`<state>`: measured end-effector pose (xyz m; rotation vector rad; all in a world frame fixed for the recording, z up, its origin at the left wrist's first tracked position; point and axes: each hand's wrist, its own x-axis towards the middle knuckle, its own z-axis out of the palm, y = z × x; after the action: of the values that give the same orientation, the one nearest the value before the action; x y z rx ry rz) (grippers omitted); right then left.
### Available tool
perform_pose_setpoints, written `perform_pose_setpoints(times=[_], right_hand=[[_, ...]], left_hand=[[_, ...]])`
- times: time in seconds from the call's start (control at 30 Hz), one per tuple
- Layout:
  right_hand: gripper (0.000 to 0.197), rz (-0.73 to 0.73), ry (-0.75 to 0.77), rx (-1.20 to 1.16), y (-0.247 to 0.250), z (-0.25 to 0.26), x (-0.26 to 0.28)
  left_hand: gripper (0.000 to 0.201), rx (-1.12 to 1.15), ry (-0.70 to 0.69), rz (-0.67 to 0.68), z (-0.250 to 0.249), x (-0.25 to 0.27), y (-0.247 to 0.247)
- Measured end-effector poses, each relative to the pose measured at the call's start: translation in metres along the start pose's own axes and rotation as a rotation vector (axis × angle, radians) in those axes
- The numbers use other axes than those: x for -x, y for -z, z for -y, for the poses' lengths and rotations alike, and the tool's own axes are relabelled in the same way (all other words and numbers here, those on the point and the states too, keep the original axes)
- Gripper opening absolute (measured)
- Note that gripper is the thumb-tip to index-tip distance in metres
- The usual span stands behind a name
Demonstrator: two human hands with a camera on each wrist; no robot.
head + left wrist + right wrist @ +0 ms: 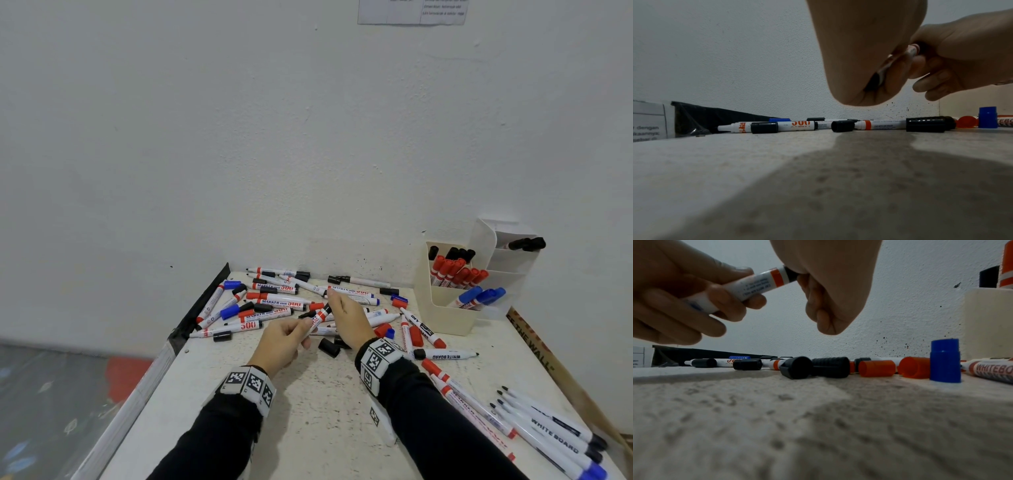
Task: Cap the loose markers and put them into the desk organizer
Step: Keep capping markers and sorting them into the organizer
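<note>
Just above the table, my left hand [306, 326] pinches the barrel of a white marker with a red band [319, 317]. My right hand [331, 303] curls round the black cap [790, 274] seated on that marker's far end. In the right wrist view the marker [756, 283] slants up from my left hand [731, 293] into my right hand [818, 293]. The cream desk organizer [445, 310] stands at the back right with red, black and blue capped markers upright in it. Several loose markers [270, 301] lie piled behind my hands.
Loose black caps [329, 347], red caps [876, 368] and an upright blue cap [945, 361] lie close to my right hand. Several more markers [548, 431] lie at the front right. Black tape [205, 301] lines the table's left edge. A wall stands right behind.
</note>
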<state>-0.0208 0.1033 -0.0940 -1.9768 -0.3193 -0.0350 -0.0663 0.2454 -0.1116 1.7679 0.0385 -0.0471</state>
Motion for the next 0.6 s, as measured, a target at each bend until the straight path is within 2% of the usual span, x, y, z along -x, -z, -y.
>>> perform_pose_setpoints(times=[0.17,0.23,0.3,0.43,0.6], right_hand=[[0.040,-0.106,-0.002,-0.028,0.000,-0.003,-0.003],[0.041,-0.205,-0.011,-0.032,0.003,-0.002,-0.004],[0.041,-0.300,-0.006,-0.035,0.007,-0.005,-0.006],[0.041,-0.431,-0.010,-0.009,0.016,-0.009,-0.009],[0.040,-0.527,-0.007,0.040,0.037,-0.007,-0.016]], left_hand=[[0.026,-0.087,-0.108,-0.217,0.004,-0.004,0.003],[0.022,-0.233,-0.111,-0.337,0.008,-0.008,0.006],[0.026,-0.416,-0.065,-0.409,0.010,-0.010,0.009],[0.034,-0.712,0.042,-0.371,0.014,-0.010,0.011],[0.035,-0.881,0.083,-0.234,0.016,-0.007,0.006]])
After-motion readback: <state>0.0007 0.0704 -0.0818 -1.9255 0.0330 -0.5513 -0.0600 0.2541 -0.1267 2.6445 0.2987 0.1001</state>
